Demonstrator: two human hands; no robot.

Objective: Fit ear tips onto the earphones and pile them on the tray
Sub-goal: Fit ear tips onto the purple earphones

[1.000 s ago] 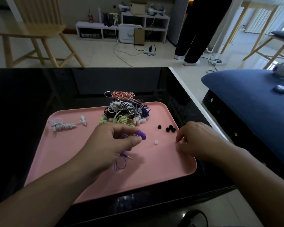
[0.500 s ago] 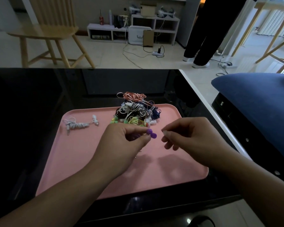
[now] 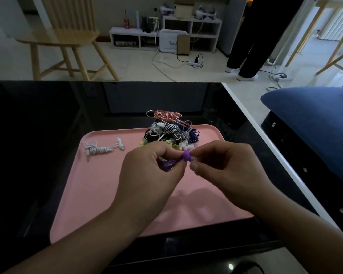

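Observation:
Over the pink tray (image 3: 107, 194) my left hand (image 3: 151, 175) grips purple earphones (image 3: 185, 156), their cable bunched in the palm and one bud poking out past thumb and forefinger. My right hand (image 3: 224, 169) meets that bud and pinches a small pale ear tip (image 3: 194, 159) against it. A heap of coiled earphones in several colours (image 3: 169, 129) sits at the tray's far edge. A white pair (image 3: 99, 149) lies alone on the tray's left side.
The tray rests on a glossy black table (image 3: 38, 135) with a white right edge. A blue cushioned seat (image 3: 315, 119) stands to the right. Beyond the table are a wooden chair (image 3: 67, 36), a low white shelf and a standing person's legs (image 3: 249, 46).
My right hand left the tray's right side, where small tips lay, rose with a pale tip and closed in on the purple bud. The left hand lifted the earphones slightly.

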